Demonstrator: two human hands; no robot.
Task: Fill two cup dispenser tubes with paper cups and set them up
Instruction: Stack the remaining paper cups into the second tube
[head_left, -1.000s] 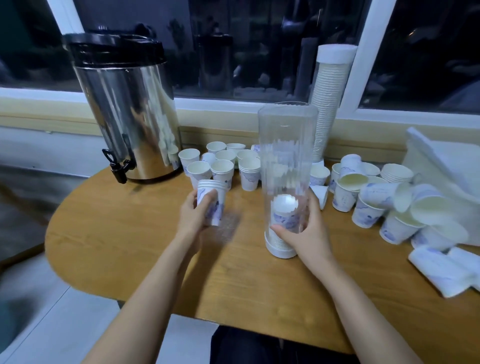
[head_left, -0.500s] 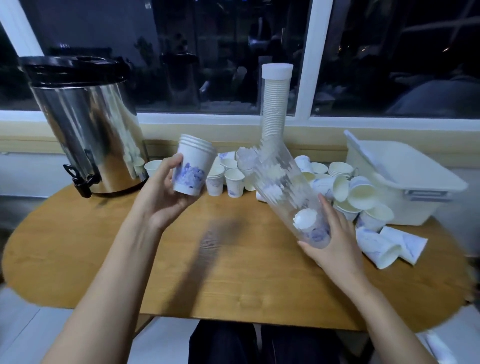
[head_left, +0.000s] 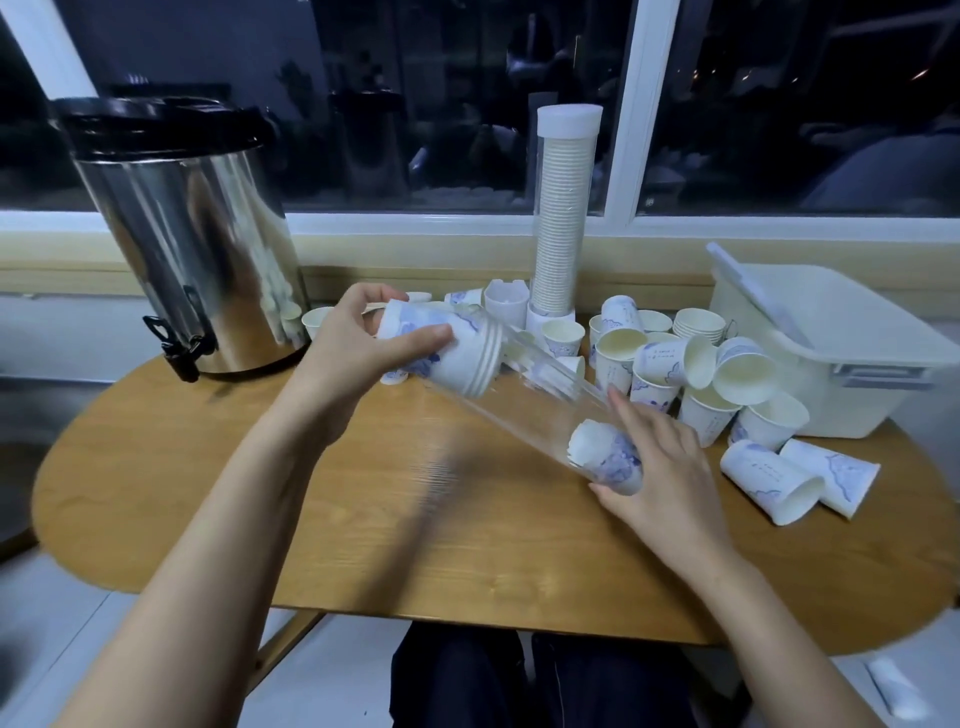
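A clear dispenser tube (head_left: 540, 395) lies tilted over the wooden table (head_left: 363, 530), its open mouth up and to the left. My right hand (head_left: 660, 467) holds its lower end, where a few paper cups (head_left: 608, 457) sit inside. My left hand (head_left: 358, 343) grips a short stack of white-and-blue cups (head_left: 457, 358), rims pointing at the tube's mouth. A second tube (head_left: 563, 218), packed with cups and capped in white, stands upright by the window.
A steel urn (head_left: 192, 234) with a black tap stands at the back left. Several loose cups (head_left: 691, 374) stand and lie at the right. A white lidded bin (head_left: 831, 348) fills the right rear corner. My knees show below the table's near edge.
The tube went from standing upright on the table to lying tilted in my right hand. My left hand lifted the cup stack, turned it sideways and brought it to the tube's mouth.
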